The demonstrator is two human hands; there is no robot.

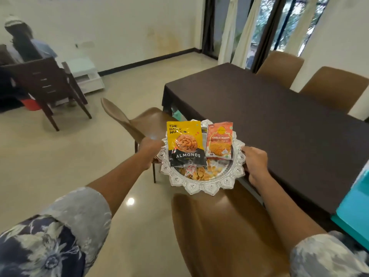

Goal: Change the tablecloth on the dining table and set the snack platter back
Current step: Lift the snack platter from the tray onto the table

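I carry a round silver snack platter (201, 186) with a scalloped rim in the air, over a brown chair and beside the near edge of the dining table. My left hand (148, 150) grips its left rim and my right hand (256, 164) grips its right rim. On the platter lie a yellow and black almonds packet (184, 143), an orange garlic snack packet (219, 139) and loose golden snacks (199, 172). A dark brown tablecloth (269, 116) covers the dining table to the right.
Brown chairs stand around the table: one below the platter (219, 232), one at the left (139, 120), two on the far side (335, 86). A teal cloth (353, 206) lies at the table's right edge. A person sits on a dark wooden chair (48, 84) far left.
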